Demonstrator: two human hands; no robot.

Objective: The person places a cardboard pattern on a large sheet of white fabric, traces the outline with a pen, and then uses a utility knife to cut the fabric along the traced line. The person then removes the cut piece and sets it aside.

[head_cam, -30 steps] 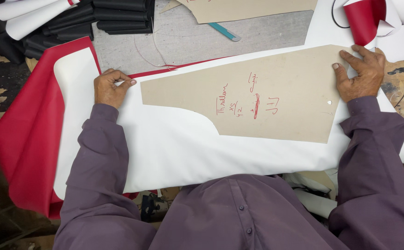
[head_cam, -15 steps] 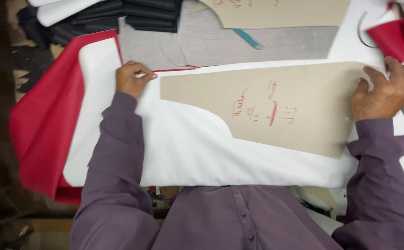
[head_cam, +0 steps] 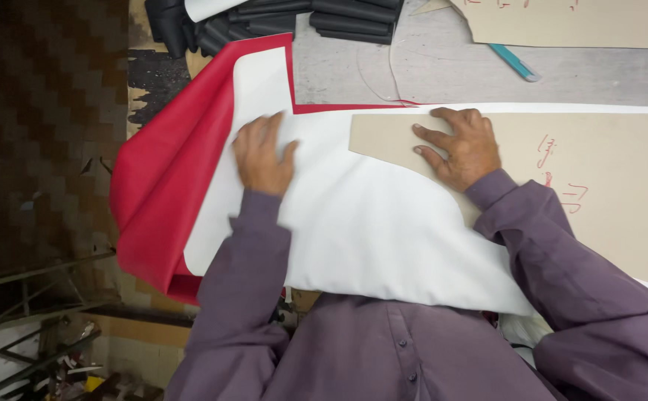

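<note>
On white sheet (head_cam: 368, 223), right hand (head_cam: 461, 148) presses tan pattern (head_cam: 599, 178) flat

Even, bright light falls from above on the table (head_cam: 487, 74), and the white sheet (head_cam: 368, 223) is lit almost flat, close to washed out, with only faint grey folds. Shadows are soft and short: a thin one lies under the right hand (head_cam: 461, 148) on the tan pattern (head_cam: 606, 171), another under the left hand (head_cam: 263, 154). The floor (head_cam: 41, 148) at the left edge is dim and murky, and the whole frame is slightly soft, with detail smeared.
</note>
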